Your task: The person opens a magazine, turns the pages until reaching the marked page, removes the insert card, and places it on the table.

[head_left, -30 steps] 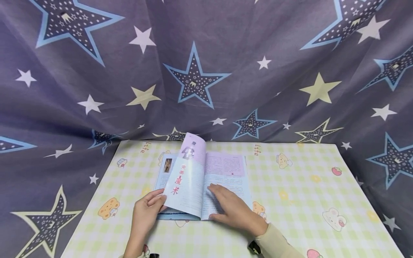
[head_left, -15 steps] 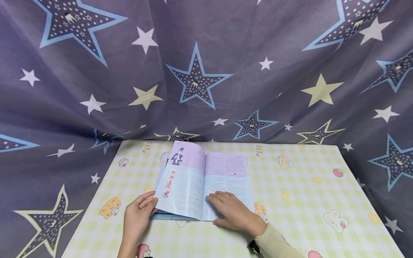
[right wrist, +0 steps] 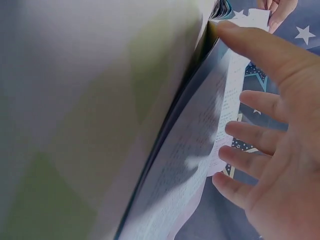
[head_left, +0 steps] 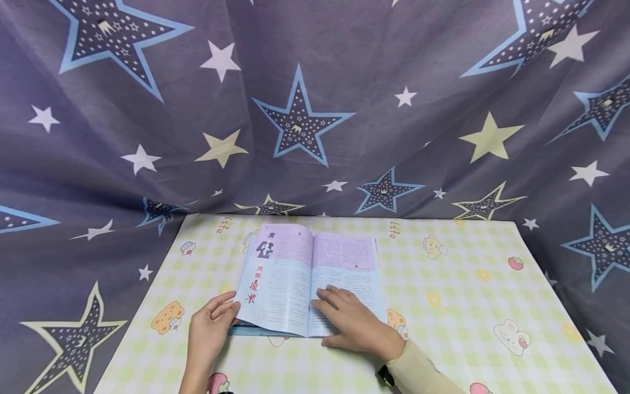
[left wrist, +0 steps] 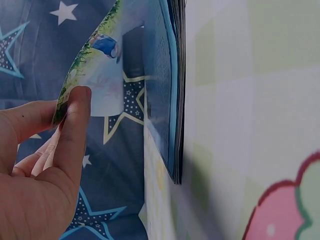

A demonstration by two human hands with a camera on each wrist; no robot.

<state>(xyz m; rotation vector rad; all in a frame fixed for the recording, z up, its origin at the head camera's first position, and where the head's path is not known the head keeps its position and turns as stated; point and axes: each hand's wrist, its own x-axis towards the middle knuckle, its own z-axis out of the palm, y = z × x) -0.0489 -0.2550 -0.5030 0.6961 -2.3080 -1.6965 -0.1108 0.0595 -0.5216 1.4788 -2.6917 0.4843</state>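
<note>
An open magazine (head_left: 344, 251) lies on the table, its spreads purple at the top and pale blue below. My left hand (head_left: 209, 328) pinches the lower outer corner of the left page (head_left: 285, 290), which bears large red characters. That page is raised off the stack beneath it; the left wrist view shows its green and blue picture side (left wrist: 95, 75) between thumb and fingers. My right hand (head_left: 351, 323) is spread above the lower part of the right page, fingers extended. In the right wrist view the thumb (right wrist: 250, 42) is close to the page's bottom edge.
A table with a pale green checked cloth (head_left: 443, 328) printed with cartoon animals and strawberries bears the magazine. Behind and at both sides hangs a dark curtain (head_left: 364, 65) with stars. A light sleeve (head_left: 418, 369) covers the right forearm.
My left hand has moved left and slightly down with the pinched page, which now leans flatter to the left. My right hand has shifted slightly over the right page.
</note>
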